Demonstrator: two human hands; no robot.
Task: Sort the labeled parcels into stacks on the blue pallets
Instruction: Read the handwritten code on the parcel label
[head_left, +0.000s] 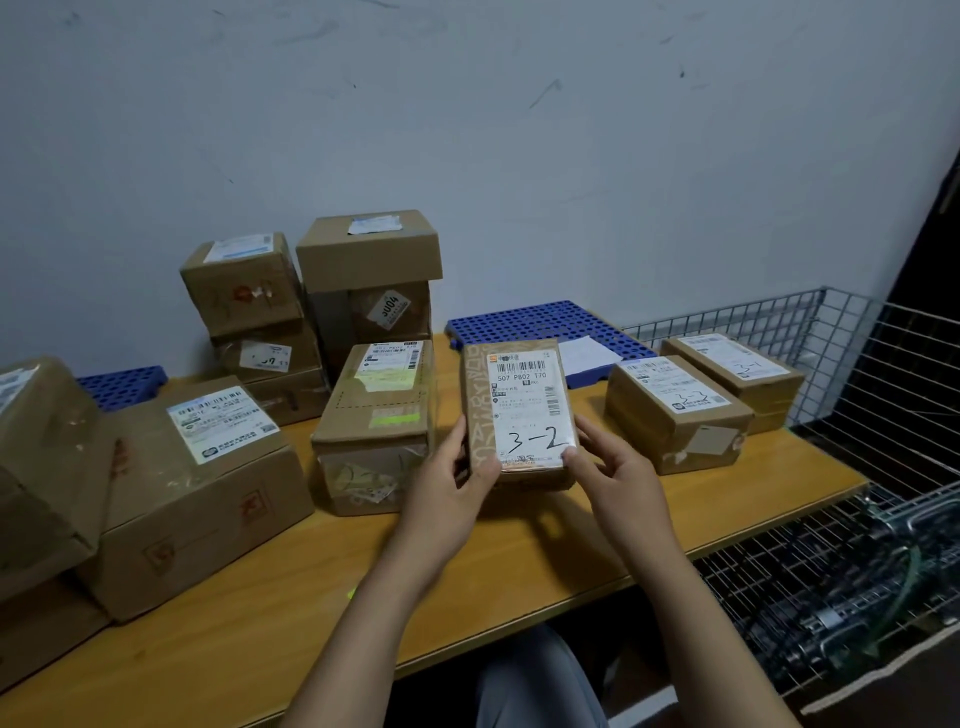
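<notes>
**Parcel (519, 410) marked 3-2, held in both hands**

We record one flat cardboard block, glossy white label upward, over the middle of the smooth wooden worktop (467, 571). Our left hand (457, 483) and right hand (613, 467) each pinch a near corner, thumb on top. Behind: two perforated plastic pallets, left blue pallet (122, 384) and right blue pallet (535, 319).

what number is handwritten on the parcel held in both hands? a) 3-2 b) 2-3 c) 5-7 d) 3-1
A: the label of the parcel gripped between the left hand and the right hand reads 3-2 in pen.
</notes>
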